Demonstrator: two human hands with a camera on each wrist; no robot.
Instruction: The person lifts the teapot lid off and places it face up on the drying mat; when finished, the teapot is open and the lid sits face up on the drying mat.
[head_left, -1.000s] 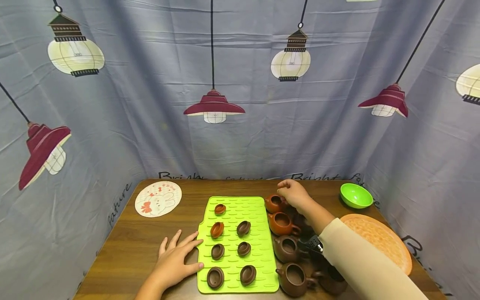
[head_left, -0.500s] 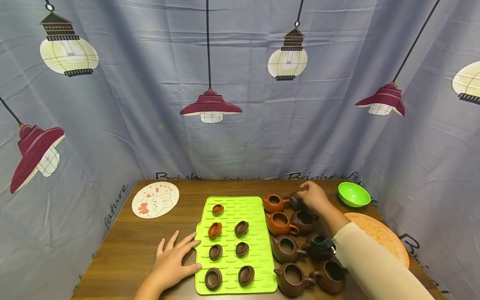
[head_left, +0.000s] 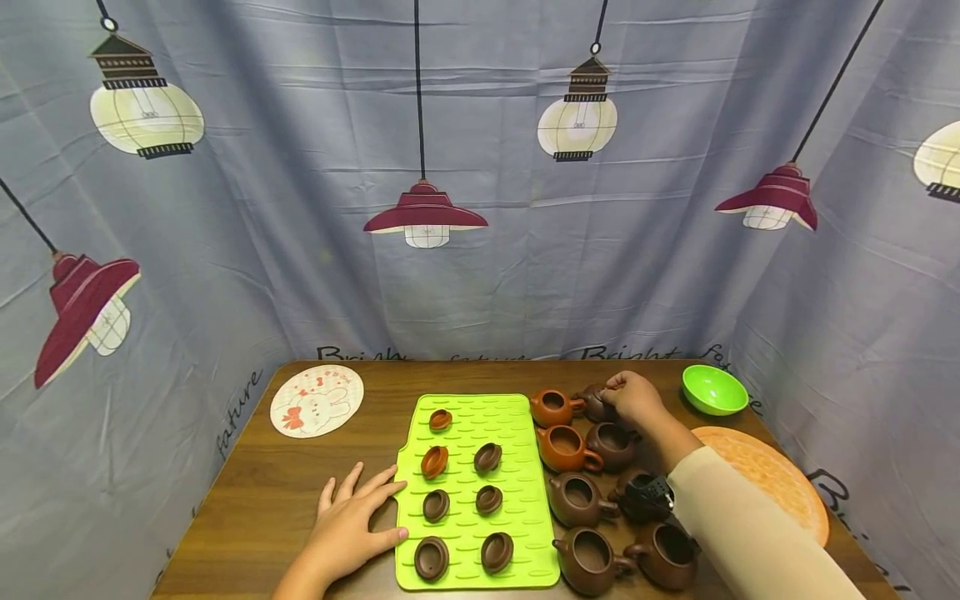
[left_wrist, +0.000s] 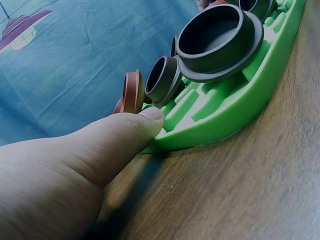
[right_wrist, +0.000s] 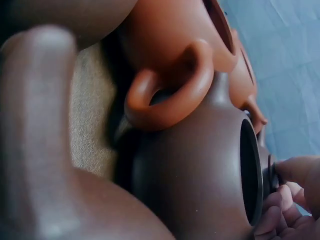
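My right hand [head_left: 633, 398] is over the small dark teapot [head_left: 595, 407] in the back row, its fingertips pinching the lid [right_wrist: 271, 172] at the pot's mouth. The fingers partly hide this lid. My left hand [head_left: 348, 521] rests spread at the left edge of a green mat [head_left: 462, 442], its thumb on the rim. On the mat several teapot lids lie upside down in two columns, among them an orange-brown lid [head_left: 434, 461] and a large dark lid [left_wrist: 242, 55]. Lidless teapots stand right of the mat, including an orange teapot [head_left: 562, 447] and a brown teapot [head_left: 587, 560].
A green bowl [head_left: 715, 390] stands at the back right, above a round tan mat [head_left: 765, 475] partly covered by the right sleeve. A round white rabbit-print mat [head_left: 317, 400] lies at the back left. A grey-blue curtain [head_left: 480, 300] hangs behind the table.
My right hand has moved right, from over the small orange teapot to the small dark one, and come down to its lid. The left hand has stayed put.
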